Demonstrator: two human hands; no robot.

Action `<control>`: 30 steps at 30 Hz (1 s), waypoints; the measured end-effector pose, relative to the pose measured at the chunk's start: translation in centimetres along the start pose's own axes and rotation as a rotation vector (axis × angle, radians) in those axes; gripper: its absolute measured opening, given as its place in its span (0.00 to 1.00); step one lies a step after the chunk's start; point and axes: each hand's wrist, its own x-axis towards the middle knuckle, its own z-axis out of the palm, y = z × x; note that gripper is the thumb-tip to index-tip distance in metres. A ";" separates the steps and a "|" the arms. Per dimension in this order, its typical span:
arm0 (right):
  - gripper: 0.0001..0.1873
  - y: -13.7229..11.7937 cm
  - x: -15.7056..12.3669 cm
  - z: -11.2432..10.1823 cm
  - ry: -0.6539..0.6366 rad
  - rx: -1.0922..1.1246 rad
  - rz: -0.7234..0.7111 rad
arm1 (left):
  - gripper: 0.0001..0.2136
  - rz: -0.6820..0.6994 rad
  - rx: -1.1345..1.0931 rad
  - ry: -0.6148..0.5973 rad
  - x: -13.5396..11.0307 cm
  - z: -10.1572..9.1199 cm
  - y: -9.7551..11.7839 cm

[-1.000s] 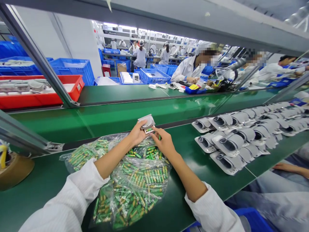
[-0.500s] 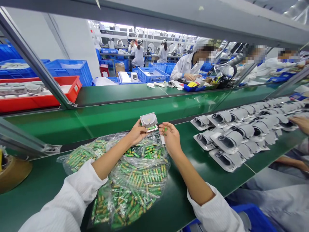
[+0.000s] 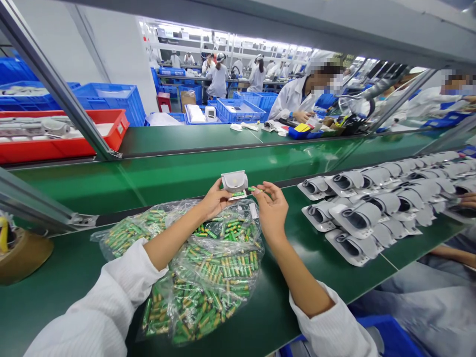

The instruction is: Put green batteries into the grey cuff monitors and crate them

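My left hand [image 3: 214, 199] is closed around a small white-and-grey cuffed device [image 3: 234, 182], held above the green belt with its battery bay facing me; green batteries show in the bay. My right hand [image 3: 272, 208] pinches a green battery [image 3: 254, 189] just right of the device, nearly touching it. Under both forearms lie clear plastic bags of green batteries [image 3: 208, 277], several bags overlapping.
Rows of identical grey-cuffed devices [image 3: 375, 208] cover the belt at right. A roll of brown tape [image 3: 20, 253] sits at far left. Red crate [image 3: 63, 134] and blue crates [image 3: 111, 99] stand behind the metal frame. Other workers in white coats sit across the line.
Both hands rose slightly and shifted right with the device. The right hand brought a green battery up beside the device's open bay.
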 end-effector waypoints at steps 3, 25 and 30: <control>0.25 0.1 0.0 -0.1 -0.017 0.017 0.038 | 0.36 -0.011 -0.022 -0.022 0.1 -0.1 -0.1; 0.24 1.9 -1.0 -0.3 -0.562 -0.795 -0.206 | 0.42 0.078 0.134 -0.013 0.3 -0.3 -0.8; 0.23 1.8 -1.3 0.3 -0.626 -0.763 -0.135 | 0.41 0.133 0.268 -0.045 0.5 -0.5 -0.2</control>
